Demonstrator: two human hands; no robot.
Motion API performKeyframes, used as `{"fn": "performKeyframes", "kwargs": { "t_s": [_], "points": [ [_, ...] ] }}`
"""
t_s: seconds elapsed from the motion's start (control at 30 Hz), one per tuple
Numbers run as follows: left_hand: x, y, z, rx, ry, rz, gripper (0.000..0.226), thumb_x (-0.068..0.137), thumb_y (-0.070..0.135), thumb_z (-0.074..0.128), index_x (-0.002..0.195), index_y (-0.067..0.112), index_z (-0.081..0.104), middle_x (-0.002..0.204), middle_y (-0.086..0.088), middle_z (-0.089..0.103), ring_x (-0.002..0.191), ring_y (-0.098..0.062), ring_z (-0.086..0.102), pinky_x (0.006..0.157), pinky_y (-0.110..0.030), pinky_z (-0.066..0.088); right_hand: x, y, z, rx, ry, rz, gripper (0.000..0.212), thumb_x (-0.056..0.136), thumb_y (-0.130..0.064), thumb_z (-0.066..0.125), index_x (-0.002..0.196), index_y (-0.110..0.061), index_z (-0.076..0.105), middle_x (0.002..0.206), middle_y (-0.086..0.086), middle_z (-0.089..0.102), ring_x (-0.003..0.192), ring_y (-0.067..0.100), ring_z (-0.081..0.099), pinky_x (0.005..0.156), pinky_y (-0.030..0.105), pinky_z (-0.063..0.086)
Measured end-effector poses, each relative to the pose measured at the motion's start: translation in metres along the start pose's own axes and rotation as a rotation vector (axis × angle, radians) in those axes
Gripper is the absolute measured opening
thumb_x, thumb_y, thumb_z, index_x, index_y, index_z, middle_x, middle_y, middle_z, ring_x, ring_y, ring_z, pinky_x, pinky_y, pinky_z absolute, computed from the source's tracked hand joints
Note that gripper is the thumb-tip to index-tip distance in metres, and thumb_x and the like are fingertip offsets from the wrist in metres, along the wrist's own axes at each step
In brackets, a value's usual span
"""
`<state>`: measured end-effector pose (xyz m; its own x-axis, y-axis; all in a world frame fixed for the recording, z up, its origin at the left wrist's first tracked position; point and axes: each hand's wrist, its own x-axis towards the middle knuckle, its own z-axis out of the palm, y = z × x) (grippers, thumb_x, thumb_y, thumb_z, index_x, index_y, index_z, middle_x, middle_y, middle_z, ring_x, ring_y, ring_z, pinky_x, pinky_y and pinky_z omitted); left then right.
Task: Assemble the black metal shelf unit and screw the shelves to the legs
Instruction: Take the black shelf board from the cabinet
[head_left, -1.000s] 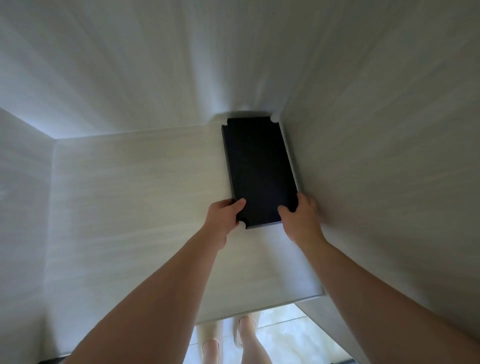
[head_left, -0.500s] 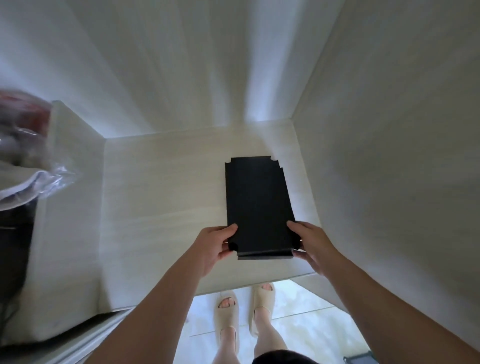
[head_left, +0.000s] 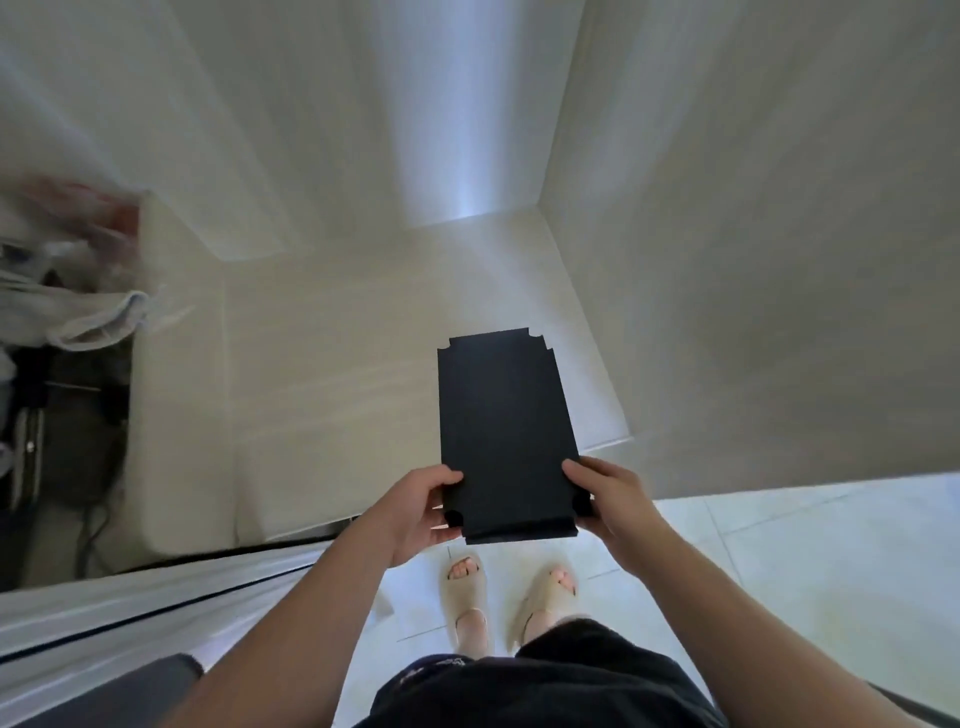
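Note:
A flat black metal shelf panel (head_left: 504, 426) with notched corners is held in the air, half over the pale wooden cupboard floor (head_left: 332, 364) and half over the tiled floor. My left hand (head_left: 415, 512) grips its near left corner, thumb on top. My right hand (head_left: 610, 496) grips the near right corner the same way. No legs or screws are in view.
Pale wooden cupboard walls (head_left: 753, 260) rise at the back and right. A side compartment on the left holds plastic bags (head_left: 67, 270) and dark items. A white sliding-door rail (head_left: 130, 618) runs at lower left. My feet in beige slippers (head_left: 467, 587) stand on white tiles.
Both hands have pulled the black panel out from the cupboard's back right corner toward me, lifting it off the cupboard floor. The view has backed away and the left compartment has come into sight.

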<state>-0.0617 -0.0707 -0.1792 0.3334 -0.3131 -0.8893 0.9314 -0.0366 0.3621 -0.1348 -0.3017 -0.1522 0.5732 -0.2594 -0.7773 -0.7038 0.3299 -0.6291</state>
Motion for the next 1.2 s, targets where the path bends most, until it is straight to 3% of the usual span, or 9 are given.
{"fn": "performKeyframes", "kwargs": {
  "t_s": [0.13, 0.27, 0.57, 0.67, 0.8, 1.0, 1.13, 1.2],
  "points": [
    [-0.019, -0.037, 0.02, 0.047, 0.046, 0.038, 0.033, 0.094, 0.042, 0.063, 0.118, 0.019, 0.067, 0.114, -0.002, 0.072, 0.106, -0.023, 0.069, 0.085, -0.041, 0.059, -0.032, 0.028, -0.023, 0.037, -0.009, -0.003, 0.022, 0.098, -0.015, 0.064, 0.116, -0.004, 0.071, 0.105, 0.011, 0.077, 0.097, 0.029, 0.073, 0.081, 0.038, 0.059],
    [-0.032, -0.085, 0.04, 0.198, 0.138, 0.098, 0.036, 0.095, 0.044, 0.061, 0.117, 0.016, 0.066, 0.107, -0.001, 0.076, 0.104, -0.022, 0.07, 0.094, -0.044, 0.056, -0.057, 0.062, -0.056, 0.043, -0.062, 0.01, 0.021, 0.099, -0.016, 0.063, 0.115, -0.006, 0.071, 0.107, 0.009, 0.077, 0.105, 0.032, 0.072, 0.089, 0.042, 0.059],
    [-0.063, -0.236, 0.1, 0.13, 0.222, 0.09, 0.036, 0.094, 0.042, 0.064, 0.114, 0.012, 0.068, 0.109, -0.003, 0.074, 0.106, -0.024, 0.068, 0.098, -0.045, 0.054, -0.113, 0.155, -0.157, 0.001, -0.104, 0.055, 0.018, 0.098, -0.016, 0.066, 0.112, -0.006, 0.072, 0.108, 0.012, 0.076, 0.103, 0.032, 0.071, 0.093, 0.045, 0.059],
    [-0.072, -0.283, 0.117, 0.138, 0.221, 0.056, 0.036, 0.094, 0.041, 0.065, 0.112, 0.01, 0.068, 0.108, -0.005, 0.074, 0.104, -0.025, 0.068, 0.098, -0.047, 0.054, -0.135, 0.191, -0.188, 0.012, -0.105, 0.086, 0.016, 0.097, -0.016, 0.066, 0.109, -0.006, 0.073, 0.104, 0.01, 0.077, 0.096, 0.028, 0.073, 0.09, 0.043, 0.06],
    [-0.084, -0.333, 0.13, 0.17, 0.203, 0.003, 0.037, 0.094, 0.04, 0.064, 0.113, 0.008, 0.068, 0.106, -0.005, 0.075, 0.103, -0.025, 0.068, 0.097, -0.046, 0.054, -0.161, 0.242, -0.22, 0.039, -0.058, 0.143, 0.015, 0.097, -0.016, 0.066, 0.108, -0.007, 0.073, 0.106, 0.011, 0.076, 0.106, 0.035, 0.07, 0.096, 0.051, 0.057],
    [-0.091, -0.396, 0.127, 0.27, 0.179, -0.105, 0.039, 0.094, 0.042, 0.064, 0.115, 0.009, 0.065, 0.111, -0.006, 0.072, 0.104, -0.025, 0.066, 0.081, -0.036, 0.055, -0.193, 0.322, -0.237, 0.133, 0.03, 0.226, 0.014, 0.096, -0.015, 0.067, 0.107, -0.007, 0.072, 0.1, 0.009, 0.077, 0.098, 0.031, 0.07, 0.098, 0.05, 0.055],
    [-0.092, -0.437, 0.115, 0.372, 0.161, -0.163, 0.04, 0.094, 0.046, 0.063, 0.115, 0.011, 0.065, 0.112, -0.005, 0.071, 0.104, -0.025, 0.066, 0.077, -0.035, 0.055, -0.215, 0.383, -0.237, 0.217, 0.101, 0.281, 0.015, 0.096, -0.017, 0.068, 0.107, -0.008, 0.072, 0.093, 0.007, 0.077, 0.088, 0.027, 0.069, 0.082, 0.04, 0.054],
    [-0.092, -0.454, 0.109, 0.419, 0.158, -0.182, 0.04, 0.093, 0.047, 0.063, 0.113, 0.013, 0.065, 0.111, -0.005, 0.072, 0.103, -0.024, 0.066, 0.077, -0.035, 0.056, -0.225, 0.411, -0.237, 0.272, 0.125, 0.302, 0.013, 0.095, -0.017, 0.069, 0.105, -0.009, 0.073, 0.092, 0.006, 0.078, 0.091, 0.028, 0.068, 0.083, 0.04, 0.05]
  ]
}}
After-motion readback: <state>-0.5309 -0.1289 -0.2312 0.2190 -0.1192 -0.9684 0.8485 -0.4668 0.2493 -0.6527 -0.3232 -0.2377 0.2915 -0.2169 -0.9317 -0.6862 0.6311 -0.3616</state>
